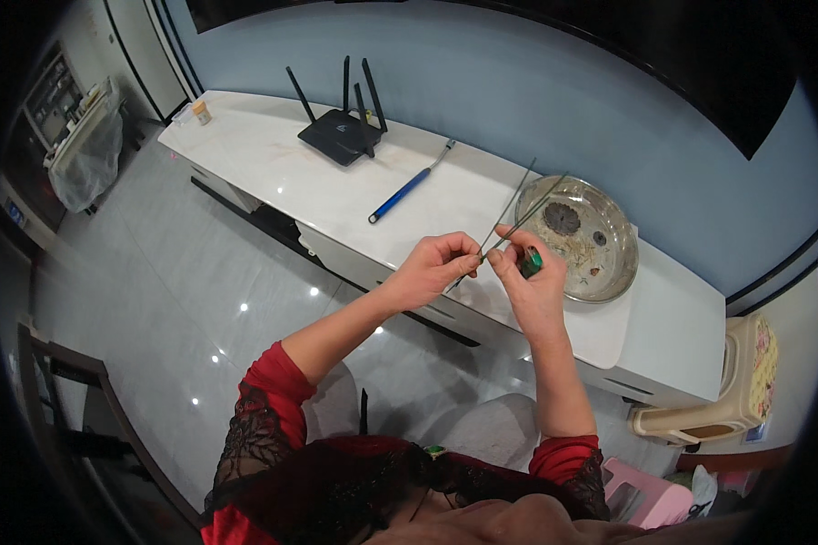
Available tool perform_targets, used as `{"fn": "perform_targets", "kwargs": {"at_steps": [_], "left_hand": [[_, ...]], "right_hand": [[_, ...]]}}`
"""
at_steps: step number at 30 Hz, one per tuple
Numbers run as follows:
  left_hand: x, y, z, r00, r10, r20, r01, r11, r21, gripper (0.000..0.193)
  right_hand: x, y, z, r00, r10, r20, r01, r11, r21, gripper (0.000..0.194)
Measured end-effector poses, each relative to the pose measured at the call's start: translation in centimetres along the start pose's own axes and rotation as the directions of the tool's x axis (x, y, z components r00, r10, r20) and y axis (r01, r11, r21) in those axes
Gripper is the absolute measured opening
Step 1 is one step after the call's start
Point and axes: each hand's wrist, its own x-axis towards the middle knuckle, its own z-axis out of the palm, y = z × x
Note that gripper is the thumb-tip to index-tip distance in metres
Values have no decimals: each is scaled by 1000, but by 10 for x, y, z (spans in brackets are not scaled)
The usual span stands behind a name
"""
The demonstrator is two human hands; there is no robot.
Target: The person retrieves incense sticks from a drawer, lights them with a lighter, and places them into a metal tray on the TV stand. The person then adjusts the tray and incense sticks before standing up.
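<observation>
Both my hands meet above the front edge of the white cabinet top (327,191). Several thin dark green sticks (528,208) slant up and right from my fingers, their lower ends poking out below. My left hand (440,269) pinches the sticks near their lower part between thumb and fingertips. Close beside it, my right hand (532,279) has its thumb and forefinger at the same sticks. A small green object, apparently a lighter (532,262), is tucked in the right hand's curled fingers. Behind that hand stands a round stainless steel basin (627,262) with dark round patches and straw-like bits on its bottom.
A blue-handled stick lighter (409,189) lies left of the basin. Farther left are a black router (341,136) with upright antennas and a small jar (202,112). A beige stool (729,388) and a pink stool (647,494) stand at the right.
</observation>
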Motion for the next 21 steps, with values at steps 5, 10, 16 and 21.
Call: {"fn": "perform_targets", "kwargs": {"at_steps": [5, 10, 16, 21], "left_hand": [[13, -6, -7, 996, 90, 21, -89, 996, -16, 15], [22, -7, -23, 982, 187, -19, -184, 976, 114, 14], [21, -6, -34, 979, 200, -35, -180, 937, 300, 10], [23, -14, -36, 972, 234, 3, -223, 921, 320, 12]], "right_hand": [[22, -4, 11, 990, -135, 36, 138, 984, -110, 17], [39, -3, 18, 955, -282, 87, 295, 903, -311, 15], [48, 9, 26, 936, -319, 147, 351, 862, -367, 11], [48, 20, 24, 943, -295, 156, 333, 853, -403, 10]]}}
